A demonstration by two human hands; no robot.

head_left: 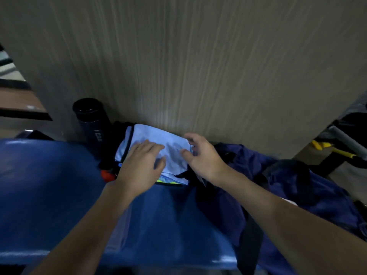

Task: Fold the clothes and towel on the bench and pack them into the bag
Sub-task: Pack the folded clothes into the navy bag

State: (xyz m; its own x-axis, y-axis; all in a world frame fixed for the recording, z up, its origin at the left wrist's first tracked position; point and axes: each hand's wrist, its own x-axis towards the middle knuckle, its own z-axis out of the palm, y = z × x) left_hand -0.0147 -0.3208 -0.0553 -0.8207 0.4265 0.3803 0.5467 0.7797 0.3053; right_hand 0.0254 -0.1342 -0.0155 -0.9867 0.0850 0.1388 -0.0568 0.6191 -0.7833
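A folded light-blue cloth [158, 139] lies on top of a small stack of folded clothes at the back of the blue bench [49, 185], against the wall. My left hand [142, 165] rests flat on its near left part, fingers spread. At the cloth's right edge my right hand [200, 155] hovers with thumb and fingers loosely curved, and I cannot tell whether they pinch the edge. Dark fabric and a yellow-green edge [164, 182] show under the stack. The dark blue bag [278, 185] lies slumped to the right, with a black strap [250, 235] hanging down.
A tall dark bottle [93, 124] stands left of the stack against the wall. A small red-orange object [107, 174] sits by the stack's near left corner. The beige wall [198, 66] rises right behind. Yellow-handled gear [333, 149] lies at the far right.
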